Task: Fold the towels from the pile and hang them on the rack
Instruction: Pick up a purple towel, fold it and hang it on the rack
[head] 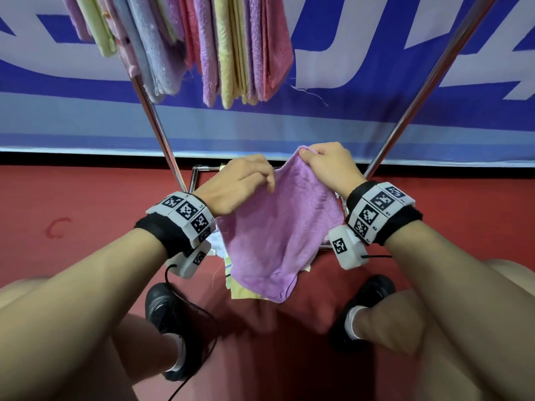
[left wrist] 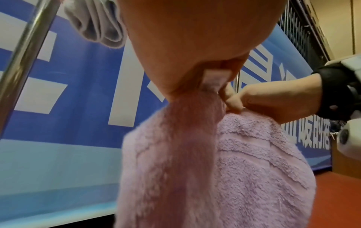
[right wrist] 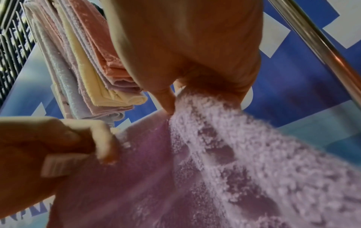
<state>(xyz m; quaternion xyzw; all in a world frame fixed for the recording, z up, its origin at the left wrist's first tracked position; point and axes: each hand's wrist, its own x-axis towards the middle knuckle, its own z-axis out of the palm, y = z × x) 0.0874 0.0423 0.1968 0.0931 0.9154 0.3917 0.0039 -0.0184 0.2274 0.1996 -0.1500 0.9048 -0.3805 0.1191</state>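
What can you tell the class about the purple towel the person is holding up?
The purple towel is lilac terry cloth, fluffy, with a small sewn label at its top edge. It hangs unfolded in the air, slack and creased. The left hand and right hand each pinch its upper edge. Its lower end droops over the towel pile on the floor.

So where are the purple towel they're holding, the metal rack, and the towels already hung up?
purple towel [head: 275, 227]: head view, middle of the cloth.
metal rack [head: 157, 123]: head view, left slanted pole.
hung towels [head: 231, 53]: head view, a yellow one mid-row.
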